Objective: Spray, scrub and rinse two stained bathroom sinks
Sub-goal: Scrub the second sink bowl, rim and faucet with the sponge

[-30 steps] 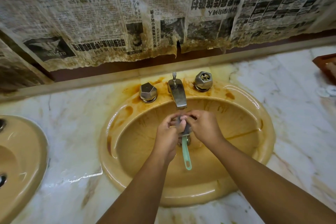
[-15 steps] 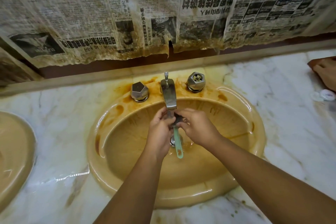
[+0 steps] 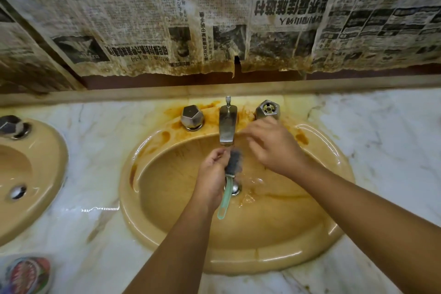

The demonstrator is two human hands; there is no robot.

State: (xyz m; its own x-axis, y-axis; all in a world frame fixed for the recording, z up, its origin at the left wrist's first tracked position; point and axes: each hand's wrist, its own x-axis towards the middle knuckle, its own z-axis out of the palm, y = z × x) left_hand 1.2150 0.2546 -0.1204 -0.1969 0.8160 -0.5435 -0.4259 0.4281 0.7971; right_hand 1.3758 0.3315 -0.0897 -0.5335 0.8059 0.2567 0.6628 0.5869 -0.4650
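A yellow sink (image 3: pixel 281 241) with orange-brown stains fills the middle of the view. Over its bowl my left hand (image 3: pixel 211 174) grips a scrub brush (image 3: pixel 232 162) with a dark bristle head and a pale green handle (image 3: pixel 224 200) pointing down. The brush head sits just below the metal spout (image 3: pixel 227 126). My right hand (image 3: pixel 272 145) hovers with loose fingers near the right tap knob (image 3: pixel 268 110), holding nothing. A left tap knob (image 3: pixel 192 117) stands beside the spout. Water pools around the drain (image 3: pixel 235 189). A second yellow sink (image 3: pixel 28 174) lies at the left edge.
White marble countertop (image 3: pixel 95 141) surrounds both sinks. Stained newspaper (image 3: pixel 214 19) covers the wall behind. A round colourful container (image 3: pixel 26 274) lies at the bottom left corner. The second sink has its own knob (image 3: pixel 10 125) and drain (image 3: pixel 18 191).
My right hand has let go of the brush head and risen toward the right tap knob. The left hand keeps the brush. The view has shifted left, showing more of the second sink.
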